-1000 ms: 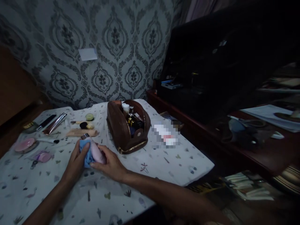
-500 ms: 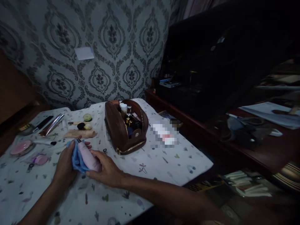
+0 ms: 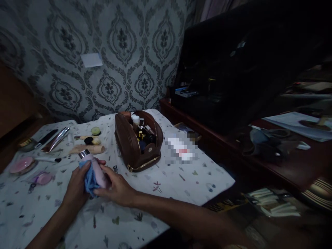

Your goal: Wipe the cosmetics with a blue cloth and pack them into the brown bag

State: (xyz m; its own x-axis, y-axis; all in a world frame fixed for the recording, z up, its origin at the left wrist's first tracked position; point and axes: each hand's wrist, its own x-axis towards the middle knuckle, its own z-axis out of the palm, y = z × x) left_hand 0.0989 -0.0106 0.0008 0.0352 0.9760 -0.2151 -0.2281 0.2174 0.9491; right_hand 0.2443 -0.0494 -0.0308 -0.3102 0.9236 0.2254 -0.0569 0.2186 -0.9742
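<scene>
A pale pink bottle (image 3: 98,173) with a shiny silver cap is held at a slant above the table, its cap towards the far left. My right hand (image 3: 118,186) grips its lower end, thumb and fingers around it. Pressed against the bottle's left side is a blue cloth (image 3: 90,180), bunched in my left hand (image 3: 77,183). Right of the hands stands a brown cosmetic bag (image 3: 137,145), unzipped, with several bottles upright inside. Behind the hands lies a beige tube (image 3: 88,149).
A patterned white cloth (image 3: 181,193) covers the table. Makeup items lie at the left: a pink compact (image 3: 22,165), a brush (image 3: 46,159), a brown tube (image 3: 55,139), a green-lidded pot (image 3: 95,131). A blurred-out item (image 3: 180,148) lies right of the bag.
The bottle has turned in my hands, so its silver cap now shows fully. My left hand and the blue cloth have shifted slightly right along it.
</scene>
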